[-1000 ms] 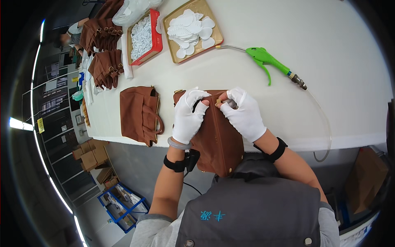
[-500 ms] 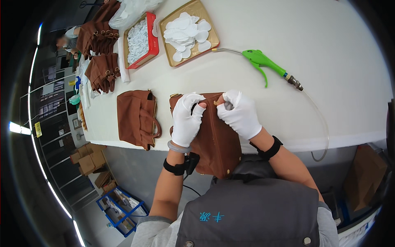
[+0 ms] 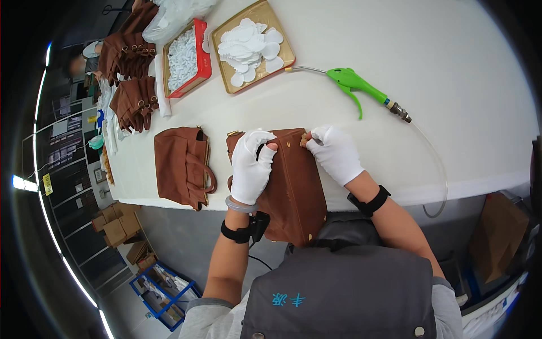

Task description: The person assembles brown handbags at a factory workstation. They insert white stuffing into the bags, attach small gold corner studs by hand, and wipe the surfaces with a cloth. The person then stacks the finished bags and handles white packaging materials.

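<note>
A brown handbag (image 3: 292, 195) lies at the table's front edge with its base turned up and its lower part over my lap. Small gold-coloured feet show near the base's corners. My left hand (image 3: 248, 172), in a white glove with bare fingertips, is closed on the bag's left side, thumb toward the base. Just off the far right corner, my right hand (image 3: 337, 157), gloved the same way, pinches a small tan piece (image 3: 304, 140) that I cannot identify. A second brown handbag (image 3: 179, 166) lies to the left, its handle toward me.
Beyond the hands are a gold tray (image 3: 234, 85) of white ovals and a red box (image 3: 202, 51) of small white pieces. A green air blow gun (image 3: 361, 85) with a clear hose (image 3: 437, 158) lies right. Stacked brown bags (image 3: 132, 104) stand far left. A person is behind them.
My right hand has moved slightly right, off the bag's base, uncovering a gold-coloured foot. My left hand keeps its hold. The whole view has shifted a little.
</note>
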`<state>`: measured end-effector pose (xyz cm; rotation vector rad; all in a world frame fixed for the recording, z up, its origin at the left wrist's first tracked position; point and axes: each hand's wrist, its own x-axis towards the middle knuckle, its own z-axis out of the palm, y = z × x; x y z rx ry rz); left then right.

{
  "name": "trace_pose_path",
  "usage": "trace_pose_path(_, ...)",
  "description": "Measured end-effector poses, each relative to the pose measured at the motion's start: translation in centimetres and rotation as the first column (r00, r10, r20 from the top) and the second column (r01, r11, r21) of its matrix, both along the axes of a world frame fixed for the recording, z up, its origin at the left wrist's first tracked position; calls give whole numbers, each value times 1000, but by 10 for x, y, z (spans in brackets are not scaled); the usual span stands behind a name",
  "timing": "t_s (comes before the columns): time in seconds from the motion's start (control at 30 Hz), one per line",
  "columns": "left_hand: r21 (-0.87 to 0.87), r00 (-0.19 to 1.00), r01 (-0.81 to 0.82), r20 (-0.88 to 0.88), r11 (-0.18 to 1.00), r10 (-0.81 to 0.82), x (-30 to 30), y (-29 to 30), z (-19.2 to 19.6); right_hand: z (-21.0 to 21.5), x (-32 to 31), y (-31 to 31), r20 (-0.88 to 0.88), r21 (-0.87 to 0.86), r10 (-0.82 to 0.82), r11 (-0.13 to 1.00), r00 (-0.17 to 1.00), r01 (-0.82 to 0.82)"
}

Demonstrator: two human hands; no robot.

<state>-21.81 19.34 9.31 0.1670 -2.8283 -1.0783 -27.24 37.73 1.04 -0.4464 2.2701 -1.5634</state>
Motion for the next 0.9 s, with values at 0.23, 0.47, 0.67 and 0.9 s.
trace_pose_path(0.23, -60, 998, 0, -58, 998, -3, 2, -2, -8, -3, -13, -7, 97, 111, -36, 994, 995, 25)
trace_pose_path(0.47, 29, 997, -53, -55, 998, 54, 3, -8, -8, 1, -17, 6, 287, -76, -45, 995, 957, 69)
trace_pose_path(0.67, -5, 995, -25, -99, 1000, 24, 1, -9, -12, 4, -9, -11, 115, -2, 11, 1000, 993, -11)
trace_pose_path(0.9, -15, 985, 8, -171, 1000, -11, 3, -11, -14, 9, -7, -23, 41, 74, -26, 997, 999, 23)
